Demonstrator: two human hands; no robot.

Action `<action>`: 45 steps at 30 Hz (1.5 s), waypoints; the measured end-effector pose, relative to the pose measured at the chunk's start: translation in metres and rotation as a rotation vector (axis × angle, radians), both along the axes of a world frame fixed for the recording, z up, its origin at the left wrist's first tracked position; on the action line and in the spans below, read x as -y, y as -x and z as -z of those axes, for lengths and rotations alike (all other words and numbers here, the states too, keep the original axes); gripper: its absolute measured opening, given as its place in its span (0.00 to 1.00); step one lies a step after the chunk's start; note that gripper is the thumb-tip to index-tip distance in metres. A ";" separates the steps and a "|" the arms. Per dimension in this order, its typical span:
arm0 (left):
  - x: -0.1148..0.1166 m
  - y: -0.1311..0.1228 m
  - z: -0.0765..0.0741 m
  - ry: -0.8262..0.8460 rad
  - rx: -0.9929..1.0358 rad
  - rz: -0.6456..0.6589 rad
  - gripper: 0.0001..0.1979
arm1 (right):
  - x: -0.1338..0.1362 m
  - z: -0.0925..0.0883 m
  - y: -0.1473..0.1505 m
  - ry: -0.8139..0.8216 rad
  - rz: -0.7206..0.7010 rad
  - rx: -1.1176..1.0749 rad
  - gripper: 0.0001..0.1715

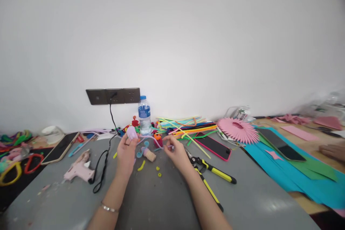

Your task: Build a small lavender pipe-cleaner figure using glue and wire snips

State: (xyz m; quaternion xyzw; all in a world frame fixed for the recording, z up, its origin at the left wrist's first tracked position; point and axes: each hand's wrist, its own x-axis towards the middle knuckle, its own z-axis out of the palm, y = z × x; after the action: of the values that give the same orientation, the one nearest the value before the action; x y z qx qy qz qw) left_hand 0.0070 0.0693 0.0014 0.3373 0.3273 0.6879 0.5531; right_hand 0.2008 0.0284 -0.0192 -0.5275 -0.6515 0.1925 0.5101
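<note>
My left hand [126,152] is raised over the grey table [151,201], its fingers closed on a lilac pipe-cleaner piece [132,133] coiled into a ball at the top. A lilac stem [151,138] runs from it to my right hand [176,152], which pinches the stem's other end. Below the hands lie a small cone-shaped pipe-cleaner figure [149,155] with a blue curl and some yellow scraps [141,165].
Yellow-handled cutters [212,172] lie right of my right hand. A pink glue gun [79,170] with a black cord lies at left. A water bottle [144,114], a pile of coloured pipe cleaners [188,125], phones, a pink paper fan [237,130], and teal sheets surround. Another person's hand [332,151] rests far right.
</note>
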 end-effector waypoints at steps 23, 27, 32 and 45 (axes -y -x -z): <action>0.020 -0.021 0.016 -0.167 -0.269 0.309 0.31 | 0.010 -0.011 0.014 -0.052 -0.219 -0.223 0.07; 0.021 -0.020 0.014 -0.165 -0.274 0.309 0.32 | 0.009 -0.009 0.017 -0.005 -0.213 -0.264 0.07; 0.021 -0.017 0.010 -0.165 -0.283 0.276 0.34 | 0.005 -0.007 0.013 -0.054 -0.102 -0.267 0.08; 0.014 -0.010 0.004 -0.081 -0.325 0.447 0.37 | 0.010 -0.017 0.000 0.086 -0.327 -0.551 0.14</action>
State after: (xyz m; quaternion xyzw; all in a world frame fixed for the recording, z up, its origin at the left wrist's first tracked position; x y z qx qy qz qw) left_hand 0.0174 0.0549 -0.0029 0.5288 0.3013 0.4981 0.6176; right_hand 0.2013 0.0188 -0.0026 -0.3649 -0.5563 0.4350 0.6067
